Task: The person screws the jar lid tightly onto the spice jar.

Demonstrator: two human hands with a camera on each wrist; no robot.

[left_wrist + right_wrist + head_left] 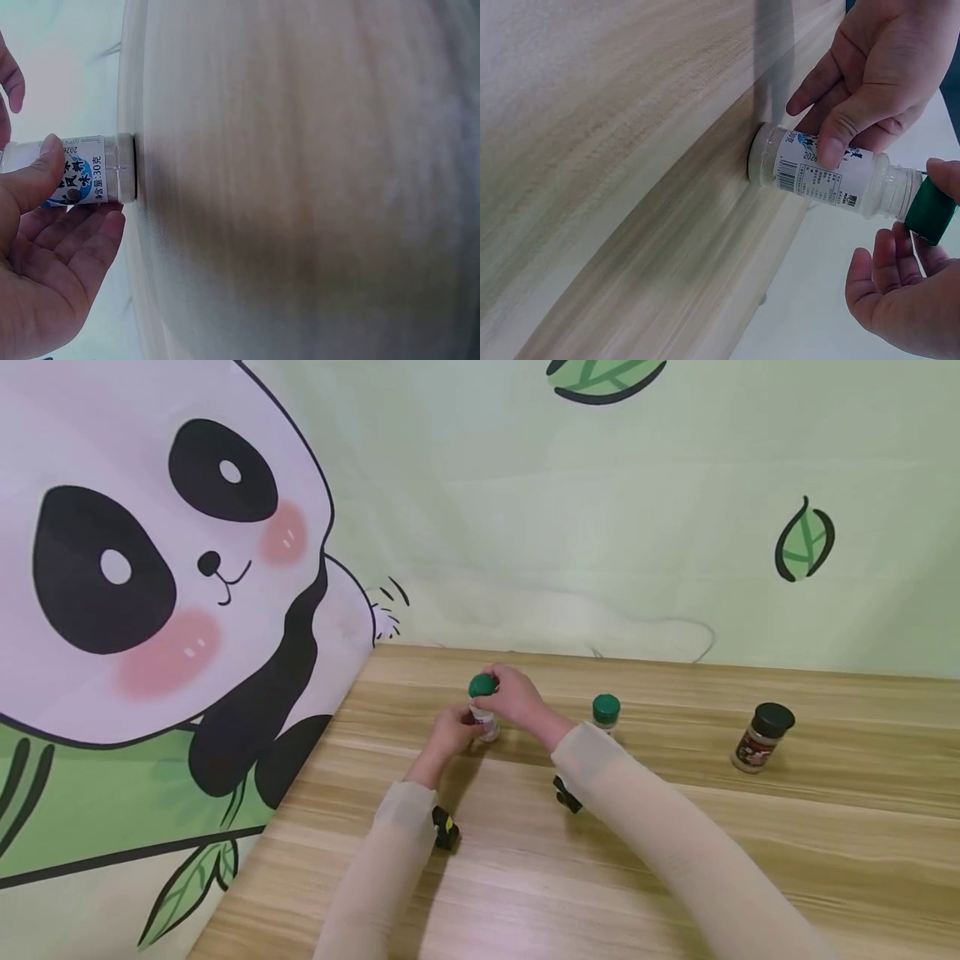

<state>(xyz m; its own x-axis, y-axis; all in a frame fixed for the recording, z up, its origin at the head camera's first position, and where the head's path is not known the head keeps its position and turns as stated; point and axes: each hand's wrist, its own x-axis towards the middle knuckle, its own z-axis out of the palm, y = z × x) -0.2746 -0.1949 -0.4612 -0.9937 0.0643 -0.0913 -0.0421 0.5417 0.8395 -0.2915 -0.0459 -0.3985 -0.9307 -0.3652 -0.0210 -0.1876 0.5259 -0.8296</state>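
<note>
A clear spice bottle (829, 176) with a white and blue label stands upright on the table. My left hand (450, 732) grips its body from the left, thumb on the label. Over its mouth is a green cap (931, 210), which my right hand (519, 697) pinches between thumb and fingers. Below the cap, the threads of the bottle neck show in the right wrist view. The left wrist view shows the bottle's base touching the tabletop; the cap lies outside that view.
Another green-capped bottle (606, 710) stands right of my hands, partly behind my right sleeve. Farther right is a black-capped jar (759, 739) with a dark label. The wooden table (840, 843) meets a panda-printed backdrop (525, 527) at its back and left.
</note>
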